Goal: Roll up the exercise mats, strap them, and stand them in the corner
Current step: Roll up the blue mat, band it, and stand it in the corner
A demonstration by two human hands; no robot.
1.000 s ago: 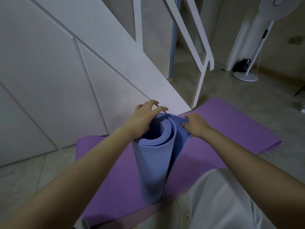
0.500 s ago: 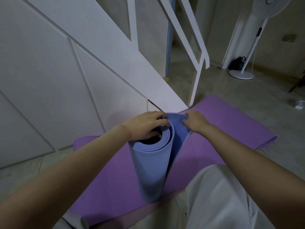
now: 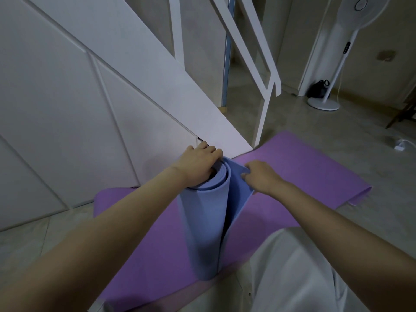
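Rolling looks nearly done on the blue mat (image 3: 202, 221), upright near the front edge of the flat purple mat (image 3: 304, 172) on the floor (image 3: 360, 136) — left hand (image 3: 198, 167) with fingers curled over its top rim, right hand (image 3: 258, 176) pinching the loose flap — while strapping, the purple mat and the corner are left.

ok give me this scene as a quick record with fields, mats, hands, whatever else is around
rolled mat: blue foam exercise mat, rolled, standing on end on the purple one, outer flap loose
flat mat: purple foam exercise mat, unrolled on the floor beside the white stair panelling
left grip: hand holds the roll's top rim, fingers curled over it
right grip: hand pinches the loose flap near the top
strap: none visible
background: white pedestal fan, small black bag by its base
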